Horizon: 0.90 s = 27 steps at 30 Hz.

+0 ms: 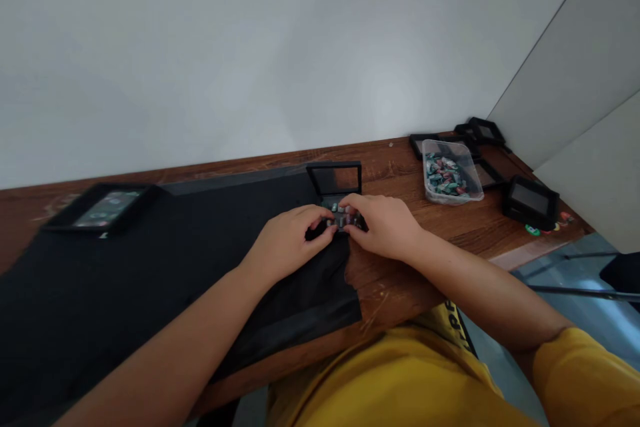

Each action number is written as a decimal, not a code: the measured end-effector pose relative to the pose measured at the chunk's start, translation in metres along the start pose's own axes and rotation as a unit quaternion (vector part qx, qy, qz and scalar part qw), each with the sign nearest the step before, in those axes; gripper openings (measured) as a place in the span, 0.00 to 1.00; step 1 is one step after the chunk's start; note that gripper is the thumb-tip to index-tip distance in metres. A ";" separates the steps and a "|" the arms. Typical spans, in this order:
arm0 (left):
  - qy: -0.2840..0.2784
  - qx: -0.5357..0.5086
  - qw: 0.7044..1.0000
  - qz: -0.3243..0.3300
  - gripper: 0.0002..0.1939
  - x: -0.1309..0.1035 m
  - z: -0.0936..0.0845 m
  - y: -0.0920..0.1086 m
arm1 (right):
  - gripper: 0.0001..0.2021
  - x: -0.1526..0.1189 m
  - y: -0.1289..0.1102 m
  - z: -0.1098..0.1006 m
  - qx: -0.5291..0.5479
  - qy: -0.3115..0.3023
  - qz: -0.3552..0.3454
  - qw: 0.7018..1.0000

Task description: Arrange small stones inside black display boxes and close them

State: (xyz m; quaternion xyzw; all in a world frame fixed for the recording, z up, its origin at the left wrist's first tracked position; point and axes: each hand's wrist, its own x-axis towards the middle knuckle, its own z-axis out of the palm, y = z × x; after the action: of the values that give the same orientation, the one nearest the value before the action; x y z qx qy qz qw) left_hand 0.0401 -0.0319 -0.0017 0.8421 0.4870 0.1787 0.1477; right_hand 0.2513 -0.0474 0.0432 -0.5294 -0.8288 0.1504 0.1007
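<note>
A small black display case (334,164) stands with its clear-windowed lid raised toward the wall. Several small grey-green stones (341,220) lie in its base. My left hand (287,240) is closed, thumb and forefinger bent about the left side of the case. From the right, my right hand (385,223) reaches in, its thumb and fingers curled over the stones and the case's right part. Whatever those right fingertips pinch is too small to make out.
A clear plastic tub (455,199) of green and reddish stones stands on the wooden table (400,283). Black cases (530,203) are grouped around it. Dark cloth (165,267) covers the left side, with another black case (103,207) on it. A wall rises behind.
</note>
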 end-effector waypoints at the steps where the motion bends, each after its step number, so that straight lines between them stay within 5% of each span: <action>1: 0.000 0.001 1.000 -0.001 0.16 0.000 0.000 0.000 | 0.17 0.000 0.000 0.000 0.001 0.001 0.000 1.000; 27: 0.009 -0.003 1.000 -0.006 0.21 -0.002 -0.002 0.000 | 0.17 0.001 0.001 -0.001 -0.004 0.000 0.016 1.000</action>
State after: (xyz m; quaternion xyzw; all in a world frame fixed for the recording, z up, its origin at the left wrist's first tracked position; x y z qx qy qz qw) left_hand 0.0384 -0.0332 -0.0006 0.8368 0.4930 0.1871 0.1472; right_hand 0.2520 -0.0465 0.0442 -0.5425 -0.8211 0.1490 0.0962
